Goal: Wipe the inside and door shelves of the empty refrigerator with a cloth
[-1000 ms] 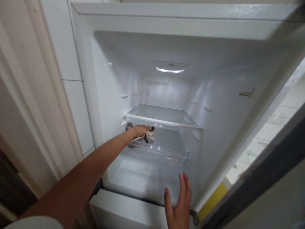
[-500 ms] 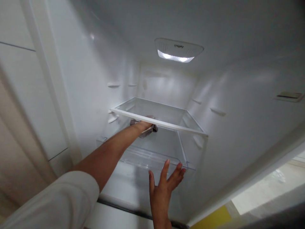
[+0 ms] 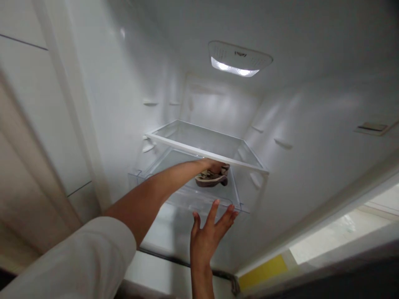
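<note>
My left hand (image 3: 215, 165) reaches into the fridge below the upper glass shelf (image 3: 205, 139), its fingers partly hidden. It is closed on a crumpled brown patterned cloth (image 3: 212, 181), pressed against the lower glass shelf (image 3: 183, 160). Lower and nearer, my right hand (image 3: 208, 236) is empty, fingers spread. Its fingertips are close to the clear plastic front edge (image 3: 199, 199) of the lower shelf; whether they touch it I cannot tell.
A lit lamp panel (image 3: 240, 59) is set in the fridge ceiling. Shelf supports (image 3: 283, 143) stick out from both side walls. A white panelled surface (image 3: 31, 104) stands at the left, and a yellow patch (image 3: 263, 272) shows at the lower right.
My left hand has slid the cloth to the right and a little nearer along the lower shelf. My right hand stays spread near the front edge, and the view has shifted slightly.
</note>
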Tool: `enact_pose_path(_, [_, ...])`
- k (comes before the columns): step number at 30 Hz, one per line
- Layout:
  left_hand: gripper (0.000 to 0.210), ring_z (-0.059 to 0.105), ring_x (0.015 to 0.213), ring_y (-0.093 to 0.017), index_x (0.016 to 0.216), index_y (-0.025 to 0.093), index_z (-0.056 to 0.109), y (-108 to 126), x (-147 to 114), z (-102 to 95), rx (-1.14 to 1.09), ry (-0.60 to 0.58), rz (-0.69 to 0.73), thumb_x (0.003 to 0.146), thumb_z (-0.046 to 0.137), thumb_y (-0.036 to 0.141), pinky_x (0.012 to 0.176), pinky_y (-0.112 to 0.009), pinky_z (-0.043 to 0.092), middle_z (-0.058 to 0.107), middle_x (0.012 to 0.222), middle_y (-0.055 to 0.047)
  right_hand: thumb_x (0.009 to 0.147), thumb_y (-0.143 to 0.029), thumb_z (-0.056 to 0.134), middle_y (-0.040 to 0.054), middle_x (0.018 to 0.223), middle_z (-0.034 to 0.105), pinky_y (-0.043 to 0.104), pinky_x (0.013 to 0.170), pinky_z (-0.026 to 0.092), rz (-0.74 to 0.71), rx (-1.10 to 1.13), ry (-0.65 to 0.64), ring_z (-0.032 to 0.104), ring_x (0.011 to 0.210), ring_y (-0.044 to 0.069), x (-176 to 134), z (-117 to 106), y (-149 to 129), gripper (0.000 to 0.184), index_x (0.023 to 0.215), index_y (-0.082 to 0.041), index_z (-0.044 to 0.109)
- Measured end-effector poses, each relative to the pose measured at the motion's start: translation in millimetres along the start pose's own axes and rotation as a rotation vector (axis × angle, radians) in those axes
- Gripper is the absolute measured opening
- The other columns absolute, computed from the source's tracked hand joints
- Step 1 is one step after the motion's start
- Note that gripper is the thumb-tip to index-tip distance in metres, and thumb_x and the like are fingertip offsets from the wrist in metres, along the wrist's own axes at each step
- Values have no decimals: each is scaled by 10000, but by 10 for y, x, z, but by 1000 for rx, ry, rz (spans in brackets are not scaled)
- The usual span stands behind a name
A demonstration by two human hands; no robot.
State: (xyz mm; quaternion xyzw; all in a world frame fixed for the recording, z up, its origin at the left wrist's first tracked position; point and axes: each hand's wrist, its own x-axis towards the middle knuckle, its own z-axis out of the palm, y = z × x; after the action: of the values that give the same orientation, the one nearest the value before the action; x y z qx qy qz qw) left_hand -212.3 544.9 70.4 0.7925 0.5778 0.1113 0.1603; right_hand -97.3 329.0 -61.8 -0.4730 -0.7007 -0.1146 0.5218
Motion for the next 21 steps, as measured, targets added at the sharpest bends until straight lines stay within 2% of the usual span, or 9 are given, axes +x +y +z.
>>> enact_pose_path(2, [304, 679, 966, -245, 1042, 153, 736, 52, -236, 2, -2, -94, 64, 740, 750, 120, 898, -360, 537, 751, 1036, -56, 995, -328, 547, 230, 1686, -53, 795, 1081, 291, 6, 11, 8, -16, 1540, 493, 1, -16, -17, 837, 1649, -255, 29])
enact_pose_path(4, [397, 685, 949, -228, 1100, 185, 742, 125, -490, 24, -22, -156, 137, 714, 718, 95, 861, -303, 534, 765, 1042, -22, 989, -317, 562, 239, 1685, -31, 783, 1095, 286, 6, 26, 8, -9, 1543, 483, 0, -33, -27, 837, 1649, -240, 54])
enact_pose_path(8, [519, 686, 984, -191, 1213, 217, 710, 224, -884, 65, -37, -217, 233, 716, 641, 86, 836, -247, 528, 757, 1129, 13, 986, -305, 558, 251, 1681, 13, 780, 1101, 274, 23, 66, 5, 10, 1544, 479, -8, -53, -39, 801, 1647, -210, 115])
enact_pose_path(12, [478, 680, 1002, -182, 1199, 231, 714, 138, -1105, -10, 11, -238, 247, 741, 637, 116, 844, -238, 518, 751, 1151, 22, 995, -339, 541, 270, 1674, 41, 772, 1104, 275, 45, 66, 8, 11, 1549, 464, -25, -30, -34, 765, 1640, -178, 163])
enact_pose_path(15, [412, 681, 1008, -204, 1154, 254, 735, -66, -1293, -152, 96, -203, 172, 764, 653, 147, 874, -264, 513, 755, 1142, 0, 1009, -398, 507, 282, 1670, 43, 760, 1119, 263, 43, 54, 14, 2, 1554, 447, -42, -2, -16, 751, 1635, -144, 178])
enact_pose_path(21, [483, 676, 1084, -295, 1179, 285, 731, -645, -1738, -404, 282, -11, -154, 726, 689, 121, 937, -374, 513, 713, 1206, -121, 1002, -518, 489, 273, 1672, 55, 749, 1150, 230, 98, 102, -21, 7, 1557, 436, -61, -3, 2, 760, 1604, -103, 280])
